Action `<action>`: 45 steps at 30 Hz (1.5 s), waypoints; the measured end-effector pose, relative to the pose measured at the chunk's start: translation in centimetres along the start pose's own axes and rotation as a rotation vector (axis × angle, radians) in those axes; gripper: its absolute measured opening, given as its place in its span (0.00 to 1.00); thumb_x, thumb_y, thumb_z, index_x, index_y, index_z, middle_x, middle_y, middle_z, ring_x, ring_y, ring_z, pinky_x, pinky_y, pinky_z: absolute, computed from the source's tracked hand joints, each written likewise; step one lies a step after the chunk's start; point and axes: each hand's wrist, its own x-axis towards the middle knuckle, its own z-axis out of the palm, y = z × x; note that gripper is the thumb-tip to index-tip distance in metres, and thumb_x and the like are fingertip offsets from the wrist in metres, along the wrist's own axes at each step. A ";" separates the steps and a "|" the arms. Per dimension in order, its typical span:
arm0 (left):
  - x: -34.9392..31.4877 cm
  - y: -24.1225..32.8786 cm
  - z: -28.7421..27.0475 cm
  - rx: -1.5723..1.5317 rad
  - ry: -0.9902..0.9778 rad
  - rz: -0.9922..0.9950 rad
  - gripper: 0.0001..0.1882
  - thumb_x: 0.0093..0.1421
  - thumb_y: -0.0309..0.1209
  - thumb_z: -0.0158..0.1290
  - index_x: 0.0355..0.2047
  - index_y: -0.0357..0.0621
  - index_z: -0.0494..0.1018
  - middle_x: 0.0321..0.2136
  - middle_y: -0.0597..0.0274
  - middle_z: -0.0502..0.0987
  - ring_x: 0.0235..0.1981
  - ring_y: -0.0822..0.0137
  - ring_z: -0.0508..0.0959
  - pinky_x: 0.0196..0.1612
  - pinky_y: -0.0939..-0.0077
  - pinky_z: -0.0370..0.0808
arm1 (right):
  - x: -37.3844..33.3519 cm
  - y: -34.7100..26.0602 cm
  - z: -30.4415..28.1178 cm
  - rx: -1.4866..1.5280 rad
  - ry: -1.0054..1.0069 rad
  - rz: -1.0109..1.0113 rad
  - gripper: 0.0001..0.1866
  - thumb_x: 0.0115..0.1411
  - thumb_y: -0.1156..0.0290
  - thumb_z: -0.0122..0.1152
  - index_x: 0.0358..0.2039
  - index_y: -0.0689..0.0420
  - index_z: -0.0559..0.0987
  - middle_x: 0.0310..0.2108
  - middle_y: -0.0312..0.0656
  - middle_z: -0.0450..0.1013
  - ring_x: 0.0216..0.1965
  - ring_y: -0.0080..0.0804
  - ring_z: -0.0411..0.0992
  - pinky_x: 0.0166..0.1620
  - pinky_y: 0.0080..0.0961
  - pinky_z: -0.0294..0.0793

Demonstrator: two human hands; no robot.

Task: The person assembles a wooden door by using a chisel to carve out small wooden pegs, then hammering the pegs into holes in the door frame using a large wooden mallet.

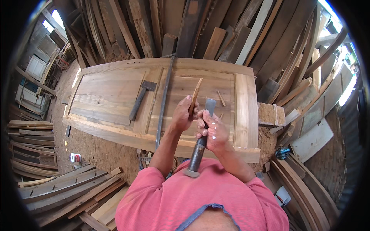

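Wooden sliver (195,96), thin and pale, stands nearly upright in the left hand (182,115), pinched low between thumb and fingers above the door panel (115,92). The right hand (214,131) is wrapped closed around the shaft of a chisel (202,138); its broad grey blade points away from the body toward the sliver, and its dark handle ends in a flared butt close to the pink shirt (173,196).

Handling, as judged: the sliver looks light, stiff along the grain and liable to snap or split if bent, so a hold near its lower end, as shown, seems apt. The chisel appears heavy and rigid, with a sharp edge; the middle of the shaft or the handle is the safe place to grip.

The door panel serves as the worktop and lies flat over a sawdust-strewn floor (96,150). On it rest a hammer (140,98), head away from the person, a long dark metal bar (163,104) running front to back, and two small wood chips (221,98) just beyond the hands.

Containers: a small white can with a red band (76,158) stands on the floor to the left; its contents cannot be made out. Stacked planks (231,34) lean behind.
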 end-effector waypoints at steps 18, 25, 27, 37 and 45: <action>-2.9 0.2 0.7 0.422 0.005 0.091 0.21 0.71 0.50 0.38 0.28 0.49 0.66 0.15 0.76 0.64 0.16 0.84 0.61 0.18 0.83 0.60 | -1.7 2.2 1.5 -0.247 0.000 0.051 0.12 0.68 0.60 0.47 0.39 0.56 0.67 0.20 0.31 0.58 0.15 0.17 0.55 0.21 0.19 0.64; -4.3 0.4 0.4 0.328 -0.079 0.026 0.22 0.71 0.50 0.35 0.28 0.48 0.67 0.12 0.76 0.63 0.14 0.83 0.60 0.17 0.84 0.58 | -2.4 1.8 1.4 -0.395 -0.024 -0.011 0.14 0.68 0.59 0.48 0.39 0.58 0.67 0.19 0.31 0.60 0.16 0.17 0.58 0.21 0.19 0.64; -4.6 0.0 0.9 0.388 -0.077 0.126 0.23 0.71 0.50 0.34 0.28 0.48 0.67 0.12 0.76 0.62 0.14 0.83 0.59 0.17 0.84 0.57 | -2.5 1.8 1.3 -0.403 -0.021 -0.024 0.14 0.68 0.59 0.48 0.39 0.58 0.67 0.19 0.32 0.60 0.16 0.17 0.58 0.21 0.19 0.64; -5.9 -0.5 1.8 0.436 -0.033 0.121 0.25 0.72 0.48 0.31 0.24 0.46 0.67 0.12 0.73 0.62 0.14 0.79 0.59 0.17 0.81 0.57 | -3.0 1.6 1.0 -0.466 -0.008 -0.086 0.12 0.70 0.61 0.45 0.40 0.58 0.67 0.19 0.31 0.60 0.16 0.16 0.58 0.20 0.18 0.64; -11.4 -8.3 -6.0 0.018 0.148 -0.387 0.21 0.71 0.48 0.34 0.27 0.47 0.64 0.12 0.70 0.61 0.13 0.74 0.62 0.19 0.76 0.63 | -6.6 -2.5 -2.1 -0.463 0.214 -0.411 0.11 0.69 0.63 0.44 0.41 0.59 0.67 0.20 0.33 0.64 0.17 0.16 0.61 0.22 0.18 0.67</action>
